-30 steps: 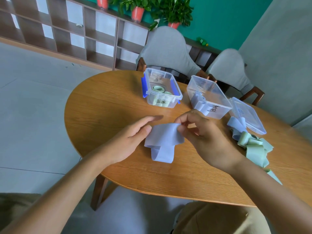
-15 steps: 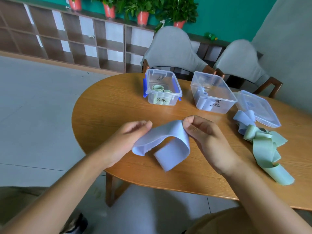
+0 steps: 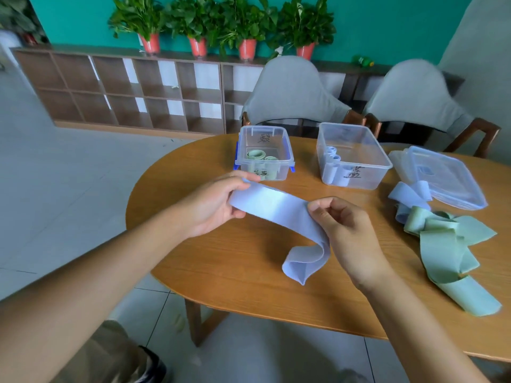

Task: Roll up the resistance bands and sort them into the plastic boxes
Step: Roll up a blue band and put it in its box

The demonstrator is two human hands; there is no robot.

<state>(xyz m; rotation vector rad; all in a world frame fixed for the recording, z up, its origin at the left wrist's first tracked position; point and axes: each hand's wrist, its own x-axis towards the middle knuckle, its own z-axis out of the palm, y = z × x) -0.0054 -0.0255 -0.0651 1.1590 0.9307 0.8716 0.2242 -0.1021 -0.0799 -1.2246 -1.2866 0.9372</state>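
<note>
- A rounded wooden table (image 3: 221, 261) is seen standing on a pale tiled floor (image 3: 69, 205).
- Behind the table, two grey-covered chairs (image 3: 293, 92) are drawn up, and a low brown shelf unit (image 3: 124, 89) is set against a teal wall (image 3: 387, 23), with four potted plants (image 3: 243, 26) in red pots lined along its top.
- A blue band (image 3: 276, 208) is held above the table between both hands; its long axis is laid from upper left to lower right, slightly downhill toward the right.
- The left end of the band is pinched by the left hand (image 3: 213, 208), thumb below and fingers curled over the top edge.
- The band is gripped further along by the right hand (image 3: 348, 233), fingers bent around it; past this grip the remainder hangs down in a loose fold whose tip points toward the near table edge.
- A clear box with blue clips (image 3: 264, 172) is placed at the far side, with green rolls (image 3: 257, 154) inside.
- Just to its right, a second clear box (image 3: 356, 178) is placed, with blue rolls (image 3: 331, 158) inside.
- A clear lid (image 3: 442, 175) lies flat at the far right.
- A heap of loose bands (image 3: 448, 244), blue and green, is spread near the lid.
</note>
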